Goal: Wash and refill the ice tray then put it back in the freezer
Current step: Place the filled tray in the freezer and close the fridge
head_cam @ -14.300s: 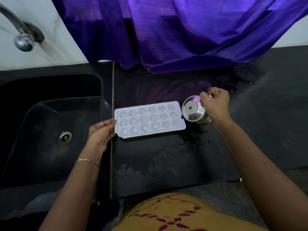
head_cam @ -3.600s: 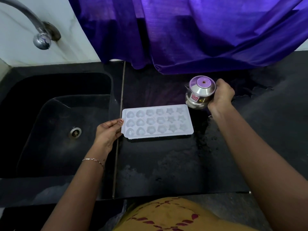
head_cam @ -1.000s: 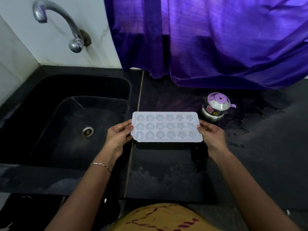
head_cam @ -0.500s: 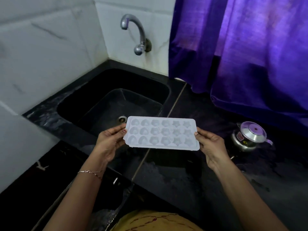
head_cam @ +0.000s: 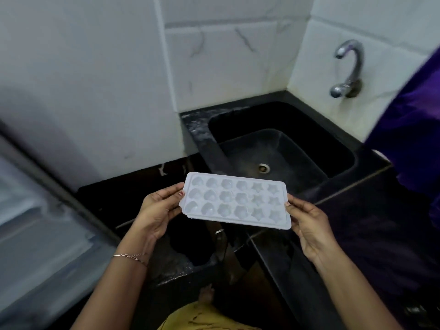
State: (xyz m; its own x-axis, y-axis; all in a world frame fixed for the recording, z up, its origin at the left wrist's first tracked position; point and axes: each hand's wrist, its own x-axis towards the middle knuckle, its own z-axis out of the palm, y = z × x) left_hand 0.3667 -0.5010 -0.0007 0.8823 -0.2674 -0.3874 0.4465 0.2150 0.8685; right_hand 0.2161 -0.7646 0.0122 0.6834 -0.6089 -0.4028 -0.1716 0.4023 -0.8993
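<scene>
1. At far left, blurred and cropped: grey appliance front (head_cam: 35, 222).
2. Left hand (head_cam: 157, 210) pinching ice tray (head_cam: 235, 201) by one short end, fingers hidden underneath.
3. Held aloft before sink (head_cam: 297, 125), cavities up, long axis left-to-right; water level unclear.
4. Right hand (head_cam: 309, 225) pinching opposite end.
5. Purple curtain (head_cam: 414, 120) cropped at right.

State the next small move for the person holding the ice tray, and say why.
Probably carry the ice tray level toward the grey appliance on the left, possibly the fridge: left hand and right hand grip its ends, clear of the counter.
</scene>
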